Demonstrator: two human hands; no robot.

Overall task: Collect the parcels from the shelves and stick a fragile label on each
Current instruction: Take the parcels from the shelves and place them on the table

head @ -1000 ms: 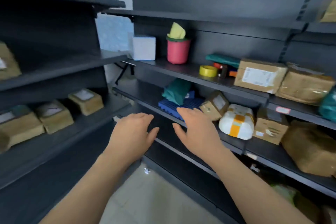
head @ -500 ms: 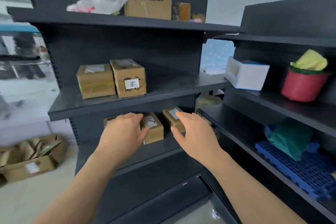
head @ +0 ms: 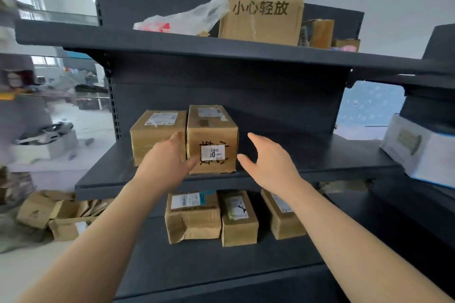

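Two brown cardboard parcels stand side by side on the middle shelf [head: 307, 155] of a dark metal rack. The right parcel [head: 214, 130] has a small white barcode sticker on its front; the left parcel [head: 155, 130] has a white shipping label on top. My left hand [head: 167, 162] is open in front of the gap between them, its thumb at the right parcel's lower left corner. To the right of that parcel my right hand [head: 268, 160] is open and a little apart from it. Three more parcels [head: 236, 219] sit on the shelf below.
A tall box with black printed characters [head: 261, 9] and a plastic bag [head: 182, 19] sit on the top shelf. A white box [head: 418, 147] rests on the neighbouring rack at right. Flattened cartons [head: 56, 214] lie on the floor at left.
The view has swung left from the right-hand rack to this rack and risen to its middle shelf. Both hands have lifted from the lower parcels to either side of the stickered parcel.
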